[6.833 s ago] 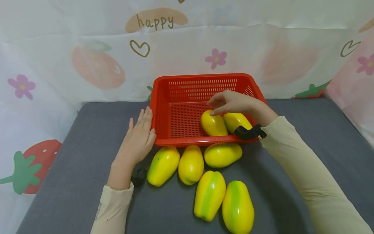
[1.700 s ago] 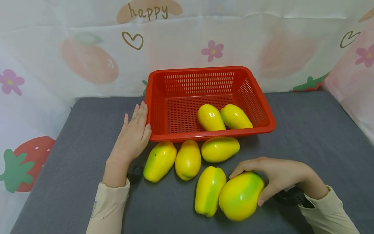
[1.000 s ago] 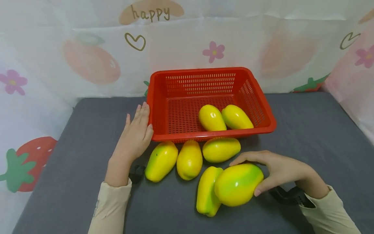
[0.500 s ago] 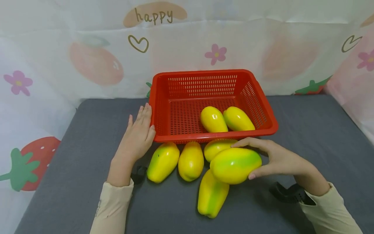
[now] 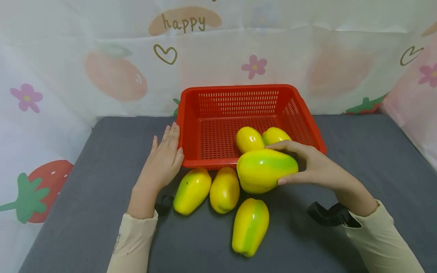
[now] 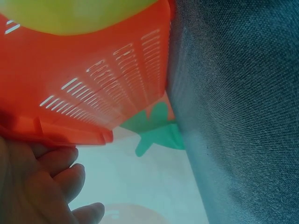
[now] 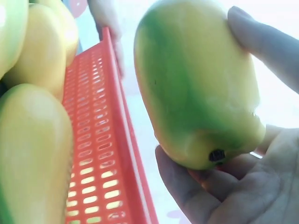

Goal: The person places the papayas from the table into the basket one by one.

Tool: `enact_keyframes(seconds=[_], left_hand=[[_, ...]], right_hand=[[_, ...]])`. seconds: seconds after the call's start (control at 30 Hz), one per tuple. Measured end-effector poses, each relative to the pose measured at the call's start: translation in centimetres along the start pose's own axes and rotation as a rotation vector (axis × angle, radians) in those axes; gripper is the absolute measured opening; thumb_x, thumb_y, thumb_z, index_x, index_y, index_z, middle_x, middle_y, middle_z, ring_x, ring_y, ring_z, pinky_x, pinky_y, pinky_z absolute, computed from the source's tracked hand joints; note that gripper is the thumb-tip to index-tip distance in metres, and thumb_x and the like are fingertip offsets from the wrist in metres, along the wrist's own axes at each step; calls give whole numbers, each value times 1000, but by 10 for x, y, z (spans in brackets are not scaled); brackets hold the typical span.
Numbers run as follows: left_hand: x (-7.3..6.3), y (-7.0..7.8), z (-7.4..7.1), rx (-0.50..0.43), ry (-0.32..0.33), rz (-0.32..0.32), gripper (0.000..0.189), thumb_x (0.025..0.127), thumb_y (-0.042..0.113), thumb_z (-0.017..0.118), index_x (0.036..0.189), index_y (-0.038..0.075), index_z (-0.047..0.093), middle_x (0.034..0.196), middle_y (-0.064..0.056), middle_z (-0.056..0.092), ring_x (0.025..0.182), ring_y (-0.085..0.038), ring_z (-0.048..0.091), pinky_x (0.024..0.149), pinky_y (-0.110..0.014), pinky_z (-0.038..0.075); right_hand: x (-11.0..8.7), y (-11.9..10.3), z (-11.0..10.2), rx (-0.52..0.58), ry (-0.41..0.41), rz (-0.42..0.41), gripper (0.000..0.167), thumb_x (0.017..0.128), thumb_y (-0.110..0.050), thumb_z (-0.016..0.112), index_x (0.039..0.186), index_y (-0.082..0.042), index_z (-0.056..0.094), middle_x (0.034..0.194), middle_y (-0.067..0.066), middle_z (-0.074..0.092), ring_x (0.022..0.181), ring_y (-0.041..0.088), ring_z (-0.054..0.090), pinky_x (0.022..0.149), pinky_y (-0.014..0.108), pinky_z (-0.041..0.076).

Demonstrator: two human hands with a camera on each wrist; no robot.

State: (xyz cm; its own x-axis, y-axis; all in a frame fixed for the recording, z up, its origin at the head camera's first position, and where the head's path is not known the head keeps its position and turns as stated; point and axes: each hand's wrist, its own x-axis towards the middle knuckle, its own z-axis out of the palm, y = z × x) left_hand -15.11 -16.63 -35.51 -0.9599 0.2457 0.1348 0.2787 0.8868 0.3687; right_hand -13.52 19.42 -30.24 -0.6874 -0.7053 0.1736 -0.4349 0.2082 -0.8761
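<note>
My right hand [image 5: 315,165] grips a yellow papaya [image 5: 263,172] with a green stripe, thumb on one side and fingers on the other. It is held up at the front rim of the red plastic basket [image 5: 208,163], and its stem end shows in the right wrist view. Two yellow fruits [image 5: 250,139] lie inside the basket at its front right. My left hand [image 5: 160,163] lies with straight fingers against the basket's left side; in the left wrist view, the fingers [image 6: 65,172] touch the rim.
On the grey cloth [image 5: 191,242], two papayas [image 5: 192,191] lie side by side before the basket, and another papaya [image 5: 250,227] lies nearer. The held one hides the spot where a further fruit lay. A printed curtain [image 5: 218,57] hangs behind the basket.
The right hand let go of a fruit in the basket, then took hold of the nearest right papaya. It has lifted it up and forward to the rim. The left hand stays at the basket.
</note>
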Motion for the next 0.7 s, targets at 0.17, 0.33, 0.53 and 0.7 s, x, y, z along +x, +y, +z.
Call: enact_keyframes(seconds=[0.17, 0.33, 0.53, 0.7], left_hand=[[0, 0, 2, 0, 0, 4, 60, 100, 24, 29, 151, 1, 6, 157, -11, 5, 144, -26, 2, 112, -55, 1], [0, 0, 2, 2, 6, 3, 60, 100, 24, 29, 151, 1, 7, 157, -11, 6, 144, -26, 2, 112, -55, 1], [0, 1, 2, 4, 10, 0, 60, 100, 25, 29, 151, 1, 8, 157, -11, 6, 144, -26, 1, 112, -54, 0], [0, 1, 2, 7, 19, 0, 60, 99, 25, 29, 151, 1, 9, 157, -13, 9, 144, -26, 2, 112, -54, 1]], right_hand=[[8, -4, -1, 0, 25, 60, 57, 81, -1, 71, 133, -10, 48, 122, 6, 54, 103, 20, 52, 80, 31, 52], [15, -4, -2, -54, 46, 79, 56, 81, -6, 72, 132, -12, 49, 122, 3, 55, 105, 20, 51, 84, 30, 50], [23, -4, -1, -70, 60, 76, 56, 81, -8, 73, 132, -12, 49, 117, 3, 56, 103, 19, 52, 84, 29, 49], [28, -6, 0, -68, 68, 96, 57, 82, -12, 73, 133, -13, 49, 117, 2, 57, 103, 20, 52, 86, 30, 48]])
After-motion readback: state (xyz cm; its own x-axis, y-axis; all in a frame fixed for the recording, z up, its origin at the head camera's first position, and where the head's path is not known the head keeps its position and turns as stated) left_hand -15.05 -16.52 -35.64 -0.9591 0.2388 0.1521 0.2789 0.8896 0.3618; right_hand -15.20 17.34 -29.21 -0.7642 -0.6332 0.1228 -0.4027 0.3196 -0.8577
